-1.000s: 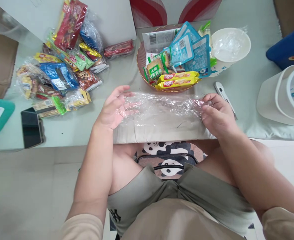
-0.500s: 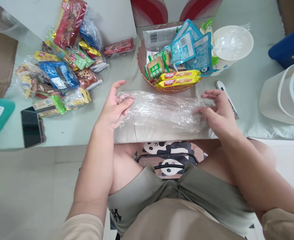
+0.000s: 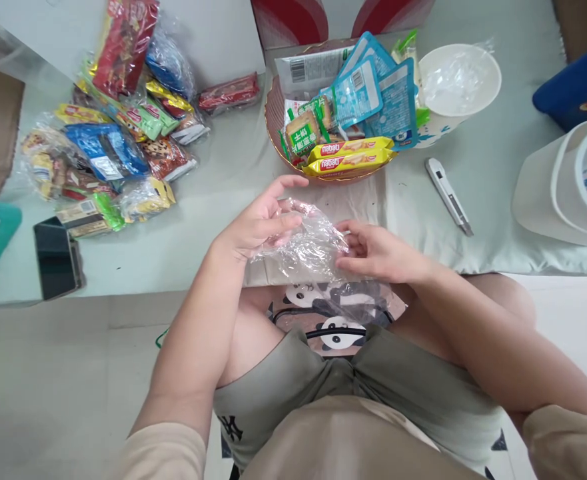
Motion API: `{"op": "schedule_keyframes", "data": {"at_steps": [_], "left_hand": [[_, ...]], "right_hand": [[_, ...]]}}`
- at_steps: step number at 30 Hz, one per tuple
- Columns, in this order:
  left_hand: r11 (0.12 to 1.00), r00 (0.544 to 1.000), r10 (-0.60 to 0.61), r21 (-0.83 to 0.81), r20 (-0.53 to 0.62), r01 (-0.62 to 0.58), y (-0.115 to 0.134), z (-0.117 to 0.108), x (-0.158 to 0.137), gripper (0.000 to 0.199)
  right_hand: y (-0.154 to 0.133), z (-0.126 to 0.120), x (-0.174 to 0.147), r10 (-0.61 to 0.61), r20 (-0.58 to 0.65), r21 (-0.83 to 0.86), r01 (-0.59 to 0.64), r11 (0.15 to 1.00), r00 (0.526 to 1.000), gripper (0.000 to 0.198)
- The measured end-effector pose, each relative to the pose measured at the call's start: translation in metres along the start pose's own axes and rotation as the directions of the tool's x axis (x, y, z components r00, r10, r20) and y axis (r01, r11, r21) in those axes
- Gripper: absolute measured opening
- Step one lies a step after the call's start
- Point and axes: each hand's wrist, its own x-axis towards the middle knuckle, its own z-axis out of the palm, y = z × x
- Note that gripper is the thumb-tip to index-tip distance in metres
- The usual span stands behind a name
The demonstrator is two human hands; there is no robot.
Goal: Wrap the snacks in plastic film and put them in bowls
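Plastic wrap, clear and crumpled: gathered between my left hand and right hand, fingers of both pinching it at the table edge (its tail hangs over my lap). Beyond my fingertips, snack basket; right of my right hand, box cutter; left, loose snack packets.

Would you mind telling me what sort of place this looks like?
Probably a home, not a workshop: a low cloth-covered table holds a snack bowl and loose snack packets, while both hands gather clear plastic film.
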Motion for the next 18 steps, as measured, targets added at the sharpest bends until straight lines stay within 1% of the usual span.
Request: {"op": "schedule_keyframes", "data": {"at_steps": [2, 4, 6, 7, 9, 10, 11, 12, 13, 14, 15, 16, 18], "left_hand": [[0.999, 0.999, 0.024, -0.034, -0.029, -0.025, 0.0, -0.003, 0.0, 0.071], [0.994, 0.996, 0.042, -0.097, -0.078, -0.05, -0.002, -0.004, -0.001, 0.069], [0.982, 0.993, 0.056, -0.174, -0.105, -0.074, -0.007, 0.001, -0.002, 0.067], [0.975, 0.995, 0.057, -0.21, -0.087, -0.074, -0.01, 0.006, -0.002, 0.069], [0.967, 0.999, 0.046, -0.251, 0.028, -0.038, -0.018, 0.02, -0.004, 0.077], [0.969, 0.993, 0.033, -0.246, 0.11, -0.005, -0.021, 0.028, -0.005, 0.078], [0.976, 0.984, 0.027, -0.219, 0.177, 0.013, -0.024, 0.036, -0.007, 0.074], [0.986, 0.978, 0.027, -0.168, 0.209, 0.008, -0.025, 0.043, -0.009, 0.064], [0.995, 0.98, 0.039, -0.102, 0.194, -0.019, -0.025, 0.049, -0.011, 0.05], [0.998, 0.986, 0.052, -0.037, 0.156, -0.047, -0.024, 0.053, -0.014, 0.039], [0.997, 0.991, 0.066, 0.019, 0.115, -0.069, -0.021, 0.056, -0.018, 0.032], [0.995, 0.994, 0.078, 0.057, 0.081, -0.083, -0.018, 0.057, -0.022, 0.03], [0.993, 0.995, 0.088, 0.079, 0.054, -0.092, -0.01, 0.057, -0.031, 0.029]], "right_hand": [[-0.004, -0.001, -0.002, -0.019, 0.014, -0.033, 0.019, 0.999, 1.0, 0.019], [-0.008, -0.004, -0.005, -0.075, 0.019, -0.005, 0.075, 0.997, 0.997, 0.018], [-0.01, -0.006, -0.009, -0.138, 0.006, 0.088, 0.137, 0.987, 0.99, 0.021], [-0.011, -0.006, -0.01, -0.172, -0.008, 0.143, 0.172, 0.975, 0.985, 0.022], [-0.011, -0.005, -0.012, -0.237, -0.057, 0.226, 0.244, 0.943, 0.97, 0.026], [-0.01, -0.003, -0.012, -0.261, -0.089, 0.249, 0.275, 0.928, 0.961, 0.029], [-0.009, -0.001, -0.012, -0.276, -0.121, 0.262, 0.299, 0.918, 0.954, 0.031], [-0.008, 0.0, -0.013, -0.279, -0.151, 0.269, 0.311, 0.912, 0.948, 0.032], [-0.007, 0.002, -0.013, -0.272, -0.18, 0.274, 0.314, 0.909, 0.945, 0.034], [-0.007, 0.003, -0.014, -0.257, -0.207, 0.278, 0.309, 0.91, 0.944, 0.035], [-0.007, 0.004, -0.015, -0.238, -0.237, 0.279, 0.3, 0.912, 0.942, 0.036], [-0.007, 0.005, -0.017, -0.219, -0.268, 0.274, 0.292, 0.916, 0.938, 0.036], [-0.006, 0.005, -0.021, -0.185, -0.327, 0.244, 0.272, 0.931, 0.927, 0.034]]}}
